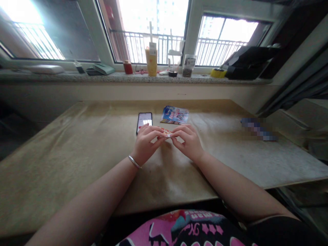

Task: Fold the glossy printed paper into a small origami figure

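My left hand (145,143) and my right hand (189,141) meet over the middle of the wooden table (77,157). Both pinch a small folded piece of red and white patterned paper (166,132) between their fingertips, just above the tabletop. A silver bracelet circles my left wrist. A phone (144,121) with a lit screen lies flat right behind my left hand. A blue printed packet (175,114) lies beyond my right hand.
A blurred-out flat object (258,129) lies at the table's right side. The stone windowsill (128,78) behind holds a yellow cup (152,61), a red jar (127,67), small containers, a yellow tape roll (218,72) and a black device (246,63).
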Demonstrator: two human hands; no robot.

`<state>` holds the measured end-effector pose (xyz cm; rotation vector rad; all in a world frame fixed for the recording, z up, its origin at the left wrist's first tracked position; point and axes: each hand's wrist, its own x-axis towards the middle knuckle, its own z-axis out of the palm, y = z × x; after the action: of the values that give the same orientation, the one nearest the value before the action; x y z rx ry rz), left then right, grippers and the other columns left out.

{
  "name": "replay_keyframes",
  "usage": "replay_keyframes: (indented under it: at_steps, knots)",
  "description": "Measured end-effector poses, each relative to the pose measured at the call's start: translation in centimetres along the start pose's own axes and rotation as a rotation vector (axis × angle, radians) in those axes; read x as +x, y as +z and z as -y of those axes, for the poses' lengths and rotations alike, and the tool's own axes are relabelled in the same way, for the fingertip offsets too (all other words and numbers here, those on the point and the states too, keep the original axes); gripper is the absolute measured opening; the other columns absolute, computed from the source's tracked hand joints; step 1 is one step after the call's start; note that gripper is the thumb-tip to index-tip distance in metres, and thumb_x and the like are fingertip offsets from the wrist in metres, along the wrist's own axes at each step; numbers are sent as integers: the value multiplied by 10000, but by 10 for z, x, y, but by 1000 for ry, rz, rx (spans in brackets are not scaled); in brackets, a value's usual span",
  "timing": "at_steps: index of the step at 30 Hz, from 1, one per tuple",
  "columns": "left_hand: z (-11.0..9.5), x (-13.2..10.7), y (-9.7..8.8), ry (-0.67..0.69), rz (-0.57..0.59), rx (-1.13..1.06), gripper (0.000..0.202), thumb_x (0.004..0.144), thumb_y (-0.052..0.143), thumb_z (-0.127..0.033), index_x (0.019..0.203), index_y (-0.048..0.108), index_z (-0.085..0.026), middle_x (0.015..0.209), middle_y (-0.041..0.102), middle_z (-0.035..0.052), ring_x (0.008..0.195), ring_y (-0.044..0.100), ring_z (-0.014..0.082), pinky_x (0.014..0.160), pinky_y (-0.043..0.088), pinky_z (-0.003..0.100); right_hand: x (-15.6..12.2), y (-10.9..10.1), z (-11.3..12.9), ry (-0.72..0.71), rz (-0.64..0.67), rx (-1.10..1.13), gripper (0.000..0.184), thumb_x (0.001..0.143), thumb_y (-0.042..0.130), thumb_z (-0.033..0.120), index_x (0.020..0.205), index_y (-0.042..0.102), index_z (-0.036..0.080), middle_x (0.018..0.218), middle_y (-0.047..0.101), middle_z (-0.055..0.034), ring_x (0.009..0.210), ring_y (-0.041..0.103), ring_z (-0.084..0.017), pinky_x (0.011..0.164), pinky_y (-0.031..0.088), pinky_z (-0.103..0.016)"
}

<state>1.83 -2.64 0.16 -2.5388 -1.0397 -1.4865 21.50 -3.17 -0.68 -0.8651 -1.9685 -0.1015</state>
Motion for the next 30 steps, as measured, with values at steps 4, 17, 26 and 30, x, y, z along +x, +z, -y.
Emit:
replay_keyframes:
  at_steps: [4,17,26,30]
  knots:
    - [6,-1,0,19,9,-24,106,817,640,-328,797,674,-229,882,693,21,838,613,160,894,437,378,1,0,-1,-6,-8,65,71,812,591,213,832,642,258,893,669,-23,893,575,-181,858,458,-375]
    - [3,0,1,65,-23,-47,54,818,642,-276,808,651,-223,861,698,13,820,627,154,877,455,370,2,-1,1,27,6,159,53,818,621,253,808,671,269,867,687,-23,861,589,-182,842,467,-385]
    - [4,0,2,50,-1,-107,81,817,633,-267,757,625,-213,815,700,17,798,639,155,856,469,369,1,0,-1,68,-8,180,39,810,628,256,823,665,256,881,683,-31,871,603,-179,845,467,-380]
    - [3,0,2,77,41,-17,95,818,608,-247,729,607,-213,820,701,7,780,635,144,880,452,368,1,0,0,76,-5,185,47,812,627,258,789,668,259,872,684,-29,868,604,-177,843,466,-382]
